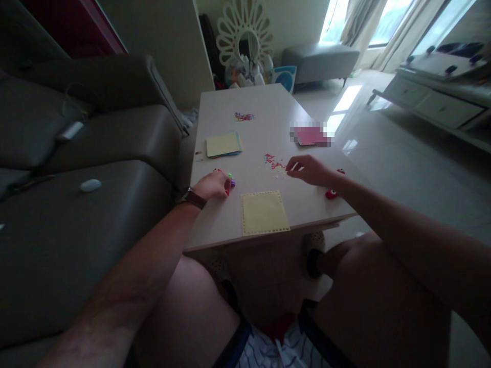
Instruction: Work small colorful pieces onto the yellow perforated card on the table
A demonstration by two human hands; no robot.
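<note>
Pieces point(232, 183) partly hidden behind left hand point(215, 185)

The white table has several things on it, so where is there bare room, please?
Bare patches lie between the far colourful pile and pink sheet, and between the near yellow sheet and nearer red object. The middle is crowded: scattered bits beside the right hand.

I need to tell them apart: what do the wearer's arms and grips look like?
Left grip and right grip: human hands without gloves. Left forearm: sleeveless, with a wristwatch on a dark brown strap. Right forearm: sleeveless, no wristband visible.
</note>
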